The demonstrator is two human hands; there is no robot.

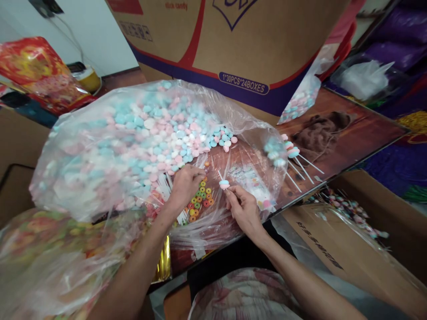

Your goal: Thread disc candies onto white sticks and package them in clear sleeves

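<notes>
My right hand (245, 208) pinches a candy stick (224, 183) that carries a blue and a pink-white candy piece. A bare white end of the stick points up and away from the hand. To the left, my left hand (187, 183) has its fingers pressed together over small ring candies (202, 198) in green, yellow and orange. What its fingertips hold, if anything, is hidden. White sticks (164, 184) lie beneath and beside that hand. Behind both hands spreads a big clear plastic bag (83, 118) full of pastel candies (156, 129).
Several candy sticks (295, 162) lie at the table's right side near a brown cloth (328, 131). A large cardboard box (200, 40) stands at the back. An open carton (320, 240) with finished-looking sticks sits lower right. Another candy bag (60, 262) lies lower left.
</notes>
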